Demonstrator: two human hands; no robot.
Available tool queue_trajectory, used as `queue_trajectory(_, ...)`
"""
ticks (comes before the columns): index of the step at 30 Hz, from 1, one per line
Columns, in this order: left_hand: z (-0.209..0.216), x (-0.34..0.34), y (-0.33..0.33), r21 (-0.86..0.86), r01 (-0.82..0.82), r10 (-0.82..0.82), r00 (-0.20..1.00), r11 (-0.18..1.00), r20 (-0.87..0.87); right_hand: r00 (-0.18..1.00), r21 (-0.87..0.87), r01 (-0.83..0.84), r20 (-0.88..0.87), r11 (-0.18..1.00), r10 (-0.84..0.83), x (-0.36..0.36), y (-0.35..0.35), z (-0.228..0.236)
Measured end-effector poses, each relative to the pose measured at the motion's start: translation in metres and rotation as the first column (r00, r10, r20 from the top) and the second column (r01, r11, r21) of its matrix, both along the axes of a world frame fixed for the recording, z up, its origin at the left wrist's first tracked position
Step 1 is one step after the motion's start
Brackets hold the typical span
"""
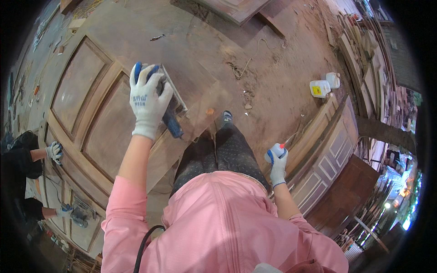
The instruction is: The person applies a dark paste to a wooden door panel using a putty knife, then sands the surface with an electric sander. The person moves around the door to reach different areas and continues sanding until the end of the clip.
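Observation:
My left hand, in a white glove with blue fingertips, is closed around a power sander with a dark blue body and a flat rectangular pad. The pad's pale edge shows beyond my fingers, and the sander is raised and tilted beside a panelled wooden door. Down at my right side, my right hand, gloved the same way, grips a small whitish squeeze bottle with a red tip. My fingers cover part of the bottle.
At the left, a co-worker's gloved hands are over the door area, one near another sander. Panelled doors lean at the right. Plastic jugs stand on the dusty floor near stacked boards. A cord lies ahead.

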State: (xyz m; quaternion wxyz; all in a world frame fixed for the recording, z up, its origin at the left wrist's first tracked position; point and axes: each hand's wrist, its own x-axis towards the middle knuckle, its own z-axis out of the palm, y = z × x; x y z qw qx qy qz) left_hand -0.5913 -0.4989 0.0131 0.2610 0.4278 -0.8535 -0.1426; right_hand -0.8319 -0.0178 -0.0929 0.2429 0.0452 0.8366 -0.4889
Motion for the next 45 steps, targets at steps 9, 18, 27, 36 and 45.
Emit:
queue_trajectory(9, -0.004, -0.026, 0.013, -0.033, 0.071, -0.072, 0.997, 0.997, -0.019, 0.997, 0.075, 0.077, -0.003, 0.994, -0.077, 0.012, 0.031, 0.011)
queue_trajectory(18, -0.007, -0.041, 0.001, -0.062, 0.065, -0.066, 0.998, 0.996, -0.015, 0.989, 0.019, 0.134, 0.059, 0.991, -0.135, 0.000, 0.057, -0.033)
queue_trajectory(27, -0.009, -0.007, 0.026, 0.132, 0.061, -0.064, 0.998, 0.989, 0.020, 0.878, -0.179, 0.475, 0.025, 0.862, -0.479, -0.051, 0.110, -0.128)
queue_trajectory(36, 0.002, 0.030, -0.005, 0.154, 0.094, -0.129, 0.963, 0.984, 0.238, 0.685, 0.087, 0.720, 0.074, 0.689, -0.725, -0.084, 0.244, -0.263)
queue_trajectory(45, -0.016, -0.071, 0.069, -0.014, -0.025, 0.028, 0.909, 1.000, 0.416, 0.303, 0.025, 0.950, -0.306, 0.310, -0.902, -0.145, 0.490, -0.450)
